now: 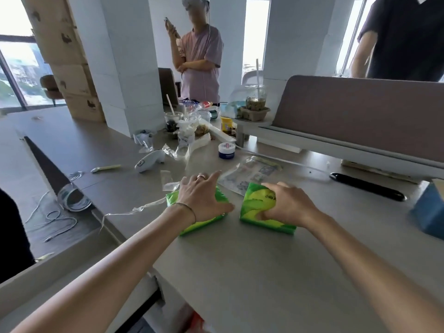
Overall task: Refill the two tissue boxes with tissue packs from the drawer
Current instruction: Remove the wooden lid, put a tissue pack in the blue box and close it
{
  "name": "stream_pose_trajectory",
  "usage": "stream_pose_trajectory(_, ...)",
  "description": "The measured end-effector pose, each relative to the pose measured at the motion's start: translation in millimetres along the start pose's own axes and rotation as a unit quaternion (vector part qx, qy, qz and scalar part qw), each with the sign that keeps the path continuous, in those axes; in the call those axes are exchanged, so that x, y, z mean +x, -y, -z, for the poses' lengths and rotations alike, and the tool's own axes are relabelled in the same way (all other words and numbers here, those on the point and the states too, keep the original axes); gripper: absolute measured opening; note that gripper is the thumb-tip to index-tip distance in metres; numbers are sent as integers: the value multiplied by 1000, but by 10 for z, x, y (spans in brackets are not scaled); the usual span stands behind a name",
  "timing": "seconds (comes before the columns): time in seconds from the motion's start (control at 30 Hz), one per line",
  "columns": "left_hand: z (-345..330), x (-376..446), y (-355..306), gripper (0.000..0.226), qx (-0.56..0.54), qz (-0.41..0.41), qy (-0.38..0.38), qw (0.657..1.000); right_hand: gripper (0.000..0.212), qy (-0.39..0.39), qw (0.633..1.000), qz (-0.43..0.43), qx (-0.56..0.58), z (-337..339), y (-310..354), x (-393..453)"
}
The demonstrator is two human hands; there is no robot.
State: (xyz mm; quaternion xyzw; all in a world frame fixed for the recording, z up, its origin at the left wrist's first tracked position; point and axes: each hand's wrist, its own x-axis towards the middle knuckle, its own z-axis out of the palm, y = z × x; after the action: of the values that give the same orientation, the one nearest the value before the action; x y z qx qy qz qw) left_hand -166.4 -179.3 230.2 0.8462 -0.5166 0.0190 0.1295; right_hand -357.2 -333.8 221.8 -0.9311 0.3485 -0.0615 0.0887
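Observation:
Two green tissue packs lie side by side on the grey table. My left hand (203, 197) lies over the left tissue pack (204, 224), fingers spread across its top and thumb at its right edge. My right hand (286, 204) grips the right tissue pack (254, 205), fingers curled over its top and thumb pressed into its near side. A blue tissue box (428, 210) stands at the right edge of the table, partly cut off by the frame. The drawer is not clearly in view.
A clear plastic bag (252, 174) lies just behind the packs. A black flat object (367, 186) lies to the right, a white controller (150, 161) and a blue-white jar (227, 150) further back, amid cups and food clutter. Two people stand beyond the table.

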Motion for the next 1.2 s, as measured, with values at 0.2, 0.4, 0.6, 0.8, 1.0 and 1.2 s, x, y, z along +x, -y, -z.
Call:
stream_pose_trajectory(0.2,-3,221,-735,87,-54,-91,-36,994,97,-6,999,16,42,276,-293,-180)
stream_pose_trajectory(0.4,-148,453,-1695,75,-94,-169,-39,980,66,-96,994,-38,40,789,-1117,-634)
stream_pose_trajectory(0.6,-357,585,-2860,71,-118,-248,-16,961,59,-139,980,-140,30,1110,-2041,-1240)
stream_pose_trajectory(0.8,-660,735,-3905,69,-149,-328,14,933,59,-170,958,-230,0,1242,-2957,-1695)
stream_pose_trajectory(1.0,-1050,892,-4542,73,-104,-361,70,924,49,-140,962,-222,-74,1178,-3448,-1795)
stream_pose_trajectory(1.2,-1170,955,-4646,48,-101,-356,44,928,52,-135,963,-183,-144,1088,-3506,-1719)
